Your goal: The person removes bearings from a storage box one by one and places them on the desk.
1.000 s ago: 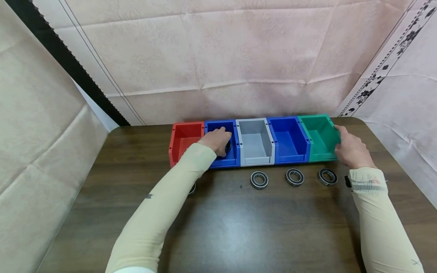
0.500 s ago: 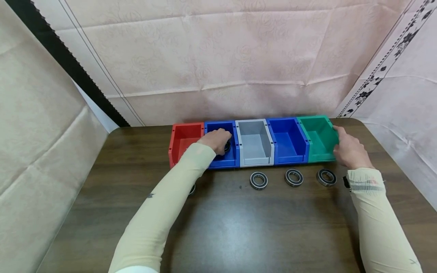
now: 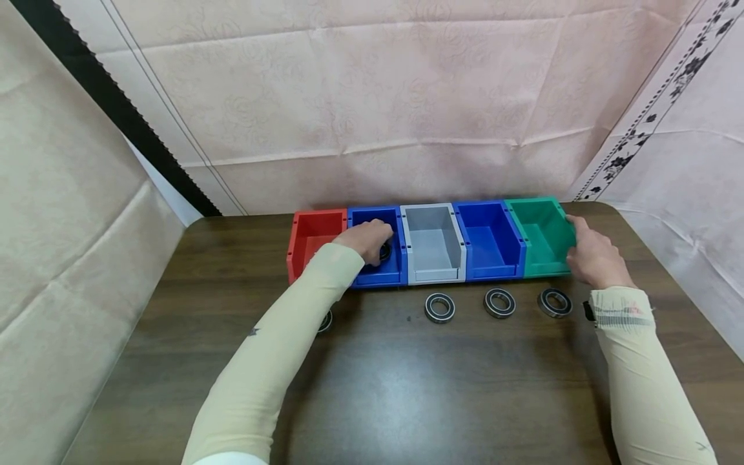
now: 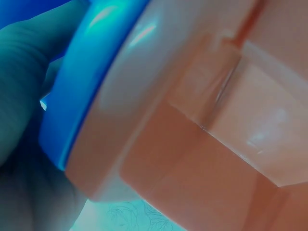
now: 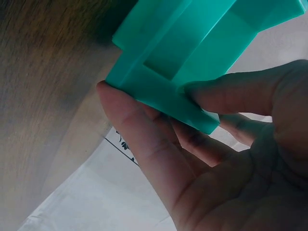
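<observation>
My left hand (image 3: 369,240) reaches down into the left blue bin (image 3: 380,279), its fingers curled at a dark ball bearing (image 3: 385,252) that shows only in part beside the fingertips. The left wrist view has the hand (image 4: 29,96) next to a blue bin rim (image 4: 91,86), with the fingertips and bearing hidden. At the row's right end, my right hand (image 3: 599,254) grips the outer side of the green bin (image 3: 543,236). In the right wrist view, thumb and fingers pinch the green bin's wall (image 5: 163,103).
A red bin (image 3: 316,236), a grey bin (image 3: 436,242) and a second blue bin (image 3: 491,239) complete the row. Ball bearings lie in front: one (image 3: 440,308), another (image 3: 500,303), one (image 3: 555,302) on the right, and one (image 3: 327,321) partly behind the left sleeve. Cloth hangs behind the wooden table (image 3: 407,387).
Both hands stay almost in place. The bearing by my left fingers has shifted slightly left and down within the blue bin.
</observation>
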The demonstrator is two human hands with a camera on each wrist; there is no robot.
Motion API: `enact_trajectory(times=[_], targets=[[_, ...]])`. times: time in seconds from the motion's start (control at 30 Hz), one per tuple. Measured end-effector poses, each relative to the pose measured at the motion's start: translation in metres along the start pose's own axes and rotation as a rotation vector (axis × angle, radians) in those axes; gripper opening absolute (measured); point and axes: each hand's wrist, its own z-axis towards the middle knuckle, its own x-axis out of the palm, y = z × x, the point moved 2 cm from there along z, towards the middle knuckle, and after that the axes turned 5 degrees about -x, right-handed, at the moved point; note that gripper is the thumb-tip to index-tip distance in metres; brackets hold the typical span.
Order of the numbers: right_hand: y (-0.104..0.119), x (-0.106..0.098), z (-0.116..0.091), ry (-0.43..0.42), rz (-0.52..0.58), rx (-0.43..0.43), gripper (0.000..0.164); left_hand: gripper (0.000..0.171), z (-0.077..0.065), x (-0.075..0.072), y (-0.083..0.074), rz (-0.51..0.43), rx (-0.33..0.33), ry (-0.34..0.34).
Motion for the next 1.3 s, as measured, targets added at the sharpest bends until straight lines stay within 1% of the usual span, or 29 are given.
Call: enact_trajectory(times=[0.1, 0.27, 0.5, 0.7, 0.93, 1.1, 1.3], targets=[[0.000, 0.001, 0.000, 0.002, 0.003, 0.004, 0.071, 0.051, -0.001, -0.001, 0.001, -0.015, -0.005, 0.009], [0.000, 0.001, 0.000, 0.003, 0.003, 0.005, 0.071, 0.051, -0.002, -0.003, 0.001, -0.030, 0.007, 0.023], [0.000, 0.000, 0.000, 0.007, 0.003, 0.008, 0.071, 0.050, -0.008, -0.010, 0.002, -0.016, 0.047, 0.022], [0.000, 0.000, 0.000, 0.003, 0.004, 0.011, 0.071, 0.052, -0.012, -0.014, 0.001, -0.016, 0.042, 0.027], [-0.001, 0.001, 0.002, -0.001, 0.009, 0.012, 0.071, 0.052, -0.024, -0.023, -0.002, -0.003, 0.056, 0.005], [0.000, 0.001, 0.003, 0.000, 0.011, 0.009, 0.071, 0.054, -0.030, -0.026, -0.006, 0.008, 0.058, -0.007], [-0.001, 0.001, 0.002, 0.002, 0.015, 0.014, 0.071, 0.055, -0.036, -0.030, -0.013, 0.035, 0.084, -0.009]])
